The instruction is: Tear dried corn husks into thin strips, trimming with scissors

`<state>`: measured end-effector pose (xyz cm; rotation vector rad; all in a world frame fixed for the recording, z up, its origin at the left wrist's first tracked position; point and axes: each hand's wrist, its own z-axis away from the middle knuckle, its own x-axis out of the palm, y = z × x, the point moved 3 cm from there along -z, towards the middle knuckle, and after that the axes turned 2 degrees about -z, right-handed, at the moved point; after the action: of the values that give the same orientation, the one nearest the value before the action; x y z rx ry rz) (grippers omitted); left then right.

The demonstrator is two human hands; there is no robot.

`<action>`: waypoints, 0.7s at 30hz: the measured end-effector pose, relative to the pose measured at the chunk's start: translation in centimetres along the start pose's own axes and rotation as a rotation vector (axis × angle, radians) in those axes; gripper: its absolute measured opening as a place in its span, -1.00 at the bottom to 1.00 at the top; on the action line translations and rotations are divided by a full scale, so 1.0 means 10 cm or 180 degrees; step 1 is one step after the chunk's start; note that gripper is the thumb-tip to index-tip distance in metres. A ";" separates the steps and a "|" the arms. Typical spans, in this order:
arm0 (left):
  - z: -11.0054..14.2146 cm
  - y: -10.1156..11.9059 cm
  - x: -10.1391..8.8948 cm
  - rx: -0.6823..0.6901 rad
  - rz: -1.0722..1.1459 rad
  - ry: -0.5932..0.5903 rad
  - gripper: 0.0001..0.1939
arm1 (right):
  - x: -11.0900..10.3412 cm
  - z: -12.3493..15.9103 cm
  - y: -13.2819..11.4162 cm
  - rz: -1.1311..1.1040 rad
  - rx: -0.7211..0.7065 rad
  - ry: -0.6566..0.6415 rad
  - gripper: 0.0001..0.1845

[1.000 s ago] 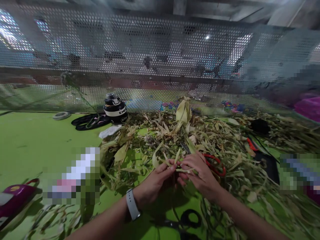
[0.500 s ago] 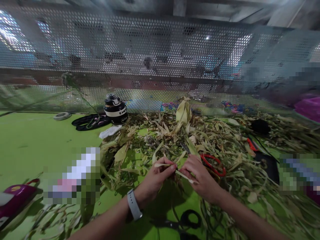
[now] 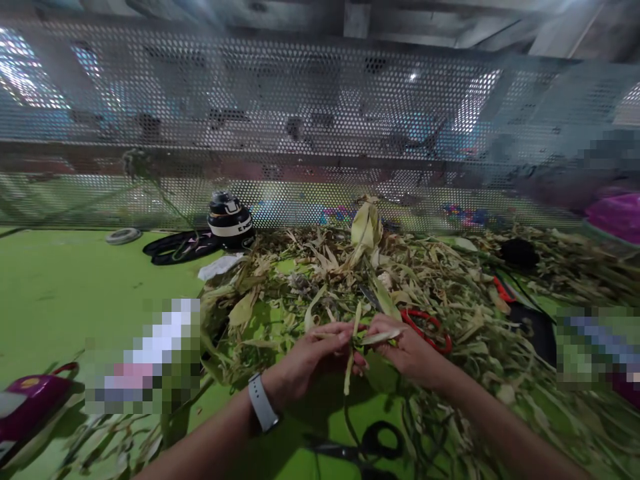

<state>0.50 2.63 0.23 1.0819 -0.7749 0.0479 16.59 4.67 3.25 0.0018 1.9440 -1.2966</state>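
Pale dried leaf strips (image 3: 349, 377) cross each other between my two hands; one runs up and down, another sideways. My left hand (image 3: 307, 357), with a grey-white watch band on the wrist, pinches them from the left. From the right, my right hand (image 3: 407, 353) grips the strip end (image 3: 383, 338) with bent fingers. Just below the hands lie black scissors (image 3: 350, 452) on the green surface. Close beyond my right hand are the red handles (image 3: 434, 333) of another tool, its blade partly among the leaves.
Dried leaves (image 3: 440, 267) lie heaped across the green table (image 3: 65, 280). A tied leaf bundle (image 3: 366, 230) stands at the back, near a black bottle (image 3: 230, 223) and white tissue (image 3: 220, 267). Perforated metal mesh (image 3: 280, 100) closes the far side. A purple device (image 3: 35, 400) sits at left.
One strip that lay slanting between the hands now stands upright across the other. My right hand has shifted slightly, and its strip now points sideways over the fingers.
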 end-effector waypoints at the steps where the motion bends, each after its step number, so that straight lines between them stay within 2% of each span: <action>1: 0.00 0.00 0.00 0.0072 -0.0032 0.0060 -0.64 | 0.01 0.00 0.02 -0.0130 0.0061 -0.0044 -0.77; 6: -0.01 -0.09 0.00 0.0068 0.0221 0.0081 -0.75 | 0.14 0.00 0.11 -0.0829 0.0298 -0.0061 -0.80; 11: 0.01 -0.16 0.06 0.0082 0.0595 0.0035 -0.83 | 0.34 0.02 0.08 -0.1630 0.0646 -0.0203 -0.69; 14: 0.03 -0.14 0.10 0.0121 0.0690 0.0016 -0.84 | 0.36 0.05 0.05 -0.2087 0.0877 -0.0196 -0.68; 17: 0.04 -0.04 0.08 0.0067 0.0553 -0.0206 -0.76 | 0.26 0.07 0.06 -0.2326 0.1068 -0.0052 -0.72; 19: 0.05 0.04 0.03 0.0020 0.0377 -0.0351 -0.62 | 0.17 0.08 0.08 -0.2270 0.1127 0.0126 -0.75; 21: 0.06 0.09 0.00 0.0004 0.0355 -0.0585 -0.53 | 0.11 0.08 0.10 -0.2178 0.1149 0.0132 -0.75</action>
<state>-0.20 2.60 1.12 1.0533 -1.0007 0.0441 16.68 4.08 1.64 -0.4969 1.7749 -2.0895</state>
